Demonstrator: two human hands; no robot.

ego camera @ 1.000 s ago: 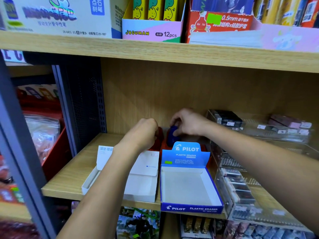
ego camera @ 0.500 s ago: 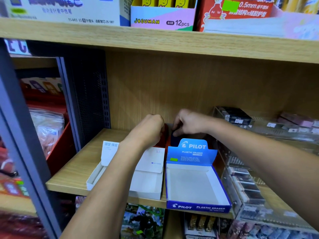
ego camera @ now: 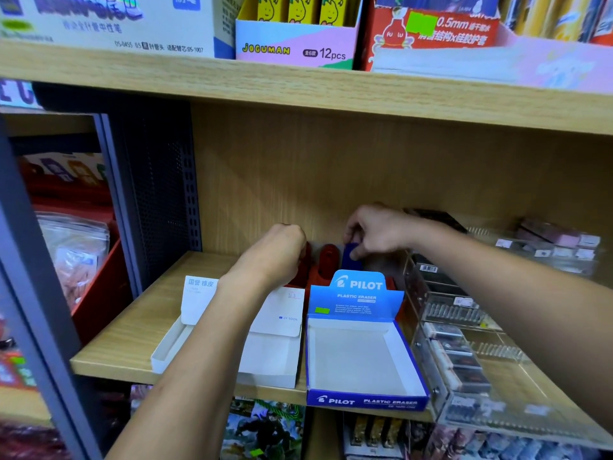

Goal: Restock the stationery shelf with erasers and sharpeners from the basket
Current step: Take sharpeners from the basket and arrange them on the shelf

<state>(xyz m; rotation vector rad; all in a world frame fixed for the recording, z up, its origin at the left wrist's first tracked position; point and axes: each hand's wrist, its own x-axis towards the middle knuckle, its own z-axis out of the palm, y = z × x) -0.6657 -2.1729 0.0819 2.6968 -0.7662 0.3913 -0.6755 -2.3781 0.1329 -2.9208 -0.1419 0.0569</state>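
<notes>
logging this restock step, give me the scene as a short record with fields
place: wooden shelf, middle level
left hand: left hand curled at the back, beside a red item; what it holds is hidden
right hand: right hand pinches a blue item
front boxes: blue Pilot box open, holds nothing; white box open
right side: clear organiser with small packs

The fingertips of the left hand (ego camera: 277, 255) are hidden behind its knuckles; any hold cannot be confirmed. The blue item (ego camera: 351, 256) and red items (ego camera: 326, 265) are partly concealed by the Pilot box (ego camera: 360, 340). Upper-shelf cartons (ego camera: 295, 31) are cut off by the top edge.
</notes>
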